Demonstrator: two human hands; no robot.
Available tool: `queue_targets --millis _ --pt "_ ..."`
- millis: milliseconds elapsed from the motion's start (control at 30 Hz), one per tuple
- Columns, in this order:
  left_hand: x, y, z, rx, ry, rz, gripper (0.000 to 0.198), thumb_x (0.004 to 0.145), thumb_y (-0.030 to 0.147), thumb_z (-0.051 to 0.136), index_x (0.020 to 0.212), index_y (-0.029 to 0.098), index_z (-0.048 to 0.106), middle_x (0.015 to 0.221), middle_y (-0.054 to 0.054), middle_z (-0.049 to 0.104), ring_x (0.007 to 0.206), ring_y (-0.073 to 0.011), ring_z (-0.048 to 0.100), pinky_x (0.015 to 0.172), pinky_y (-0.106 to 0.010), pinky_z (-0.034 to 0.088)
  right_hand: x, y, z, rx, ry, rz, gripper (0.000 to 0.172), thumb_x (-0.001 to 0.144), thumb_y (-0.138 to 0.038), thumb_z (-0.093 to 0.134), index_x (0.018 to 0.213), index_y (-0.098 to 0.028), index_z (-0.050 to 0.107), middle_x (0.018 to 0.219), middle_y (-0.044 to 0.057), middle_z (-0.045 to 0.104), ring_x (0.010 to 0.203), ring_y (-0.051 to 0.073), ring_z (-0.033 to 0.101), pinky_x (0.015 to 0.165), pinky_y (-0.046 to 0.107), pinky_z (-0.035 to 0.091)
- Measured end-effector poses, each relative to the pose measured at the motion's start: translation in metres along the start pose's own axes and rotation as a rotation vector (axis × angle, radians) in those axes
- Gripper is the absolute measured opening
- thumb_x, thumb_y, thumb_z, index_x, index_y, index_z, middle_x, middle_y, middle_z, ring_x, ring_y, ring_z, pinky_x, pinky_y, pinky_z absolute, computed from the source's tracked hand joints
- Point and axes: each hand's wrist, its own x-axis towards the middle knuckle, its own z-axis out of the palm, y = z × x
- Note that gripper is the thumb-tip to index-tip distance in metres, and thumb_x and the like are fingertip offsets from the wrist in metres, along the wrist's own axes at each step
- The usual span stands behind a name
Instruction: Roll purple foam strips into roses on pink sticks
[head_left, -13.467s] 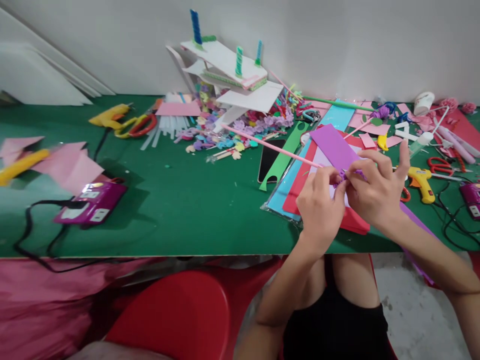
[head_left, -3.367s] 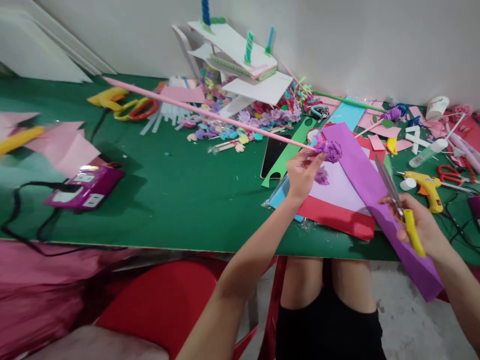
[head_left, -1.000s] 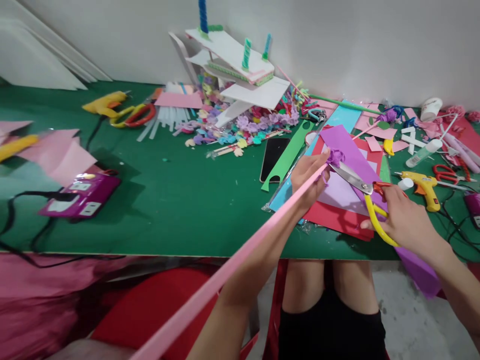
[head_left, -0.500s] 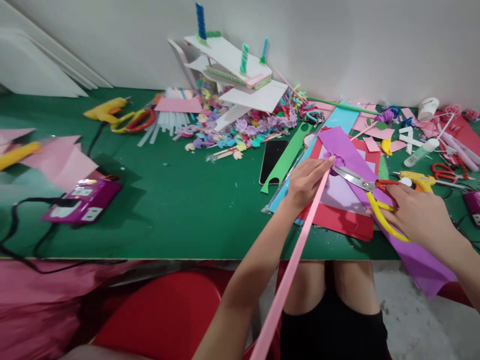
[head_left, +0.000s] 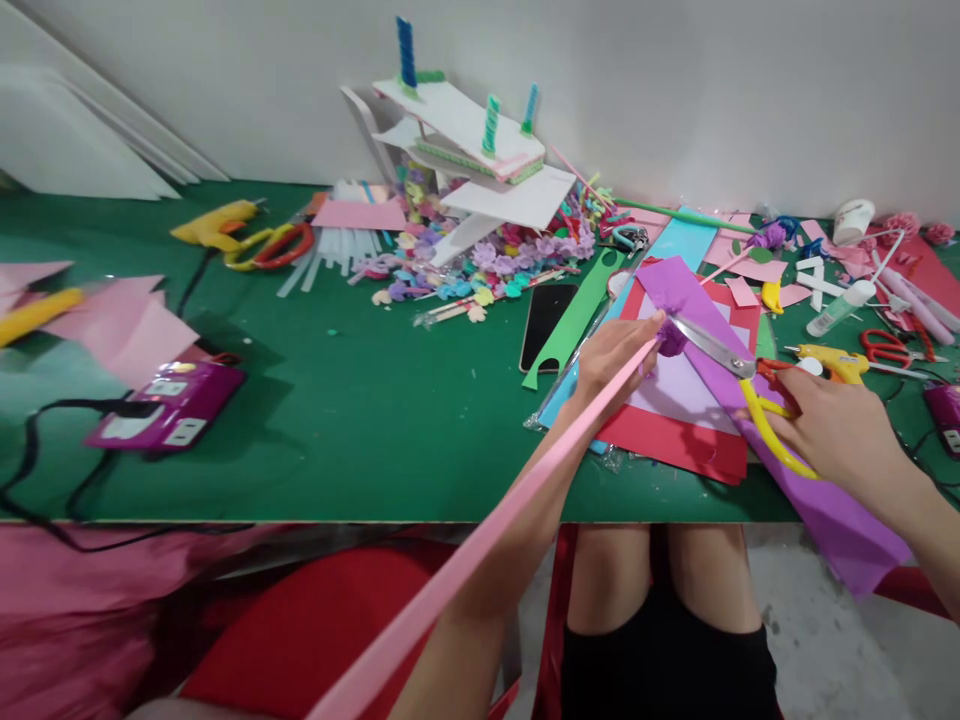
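My left hand [head_left: 616,352] is closed around the end of a long pink stick [head_left: 480,528], which slants down past my forearm to the bottom edge. A purple paper flower [head_left: 672,338] sits at the stick's upper end, by my fingertips. In my right hand [head_left: 844,415] are scissors [head_left: 712,347] with red and yellow handles. Their blade tips touch or nearly touch the flower; how far apart the blades are I cannot tell. Beneath lies a long purple paper strip [head_left: 832,525], hanging over the table edge, on top of red sheets [head_left: 675,445].
A phone [head_left: 546,325] and a green cut-out strip [head_left: 581,318] lie left of the sheets. Small colourful flowers [head_left: 487,258] are heaped behind, under a white tiered model [head_left: 472,130]. Glue guns [head_left: 834,360], a glue bottle [head_left: 841,308] and a purple power strip [head_left: 169,405] also occupy the green table.
The stick has turned, so its lower end has swung left and the purple flower shows a rounder, darker side. The scissors stay close to the flower, shifted slightly.
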Motion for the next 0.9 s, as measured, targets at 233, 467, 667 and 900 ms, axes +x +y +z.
queue_targets --millis 233,467,667,900 --pt "-0.008 -0.003 0.001 -0.036 -0.014 -0.184 0.035 0.089 0.023 0.058 0.124 0.028 0.057 0.086 -0.002 0.071 0.075 -0.0153 0.067 0.069 -0.031 0.056 -0.003 0.022 0.005 0.148 0.149 0.128 0.062 0.088 -0.066 0.033 0.115 -0.014 0.051 0.1 0.016 0.062 0.077 0.028 0.061 0.052 0.029 0.03" --pt "-0.01 -0.006 0.003 -0.165 0.091 -0.352 0.037 0.085 0.023 0.063 0.121 0.029 0.061 0.091 -0.003 0.071 0.088 -0.0162 0.067 0.082 -0.031 0.057 -0.002 0.026 0.019 0.208 0.042 0.158 0.075 0.083 -0.075 0.03 0.117 -0.01 0.047 0.096 0.016 0.061 0.072 0.027 0.06 0.053 0.03 0.035" --pt "-0.007 -0.006 0.001 -0.248 0.105 -0.489 0.028 0.088 0.025 0.06 0.115 0.033 0.066 0.098 -0.003 0.071 0.096 -0.0171 0.066 0.088 -0.034 0.055 0.004 0.022 0.034 0.161 -0.074 0.155 0.058 0.09 -0.063 0.034 0.112 -0.011 0.05 0.102 0.018 0.063 0.083 0.03 0.064 0.062 0.035 0.044" --pt "-0.002 -0.004 0.001 -0.475 0.152 -0.713 0.016 0.081 0.035 0.069 0.093 0.024 0.072 0.086 -0.003 0.072 0.084 -0.0152 0.068 0.077 -0.031 0.059 0.023 0.025 0.064 0.014 -0.08 0.268 0.059 0.09 -0.061 0.038 0.105 -0.006 0.054 0.103 0.023 0.061 0.091 0.035 0.063 0.064 0.04 0.046"
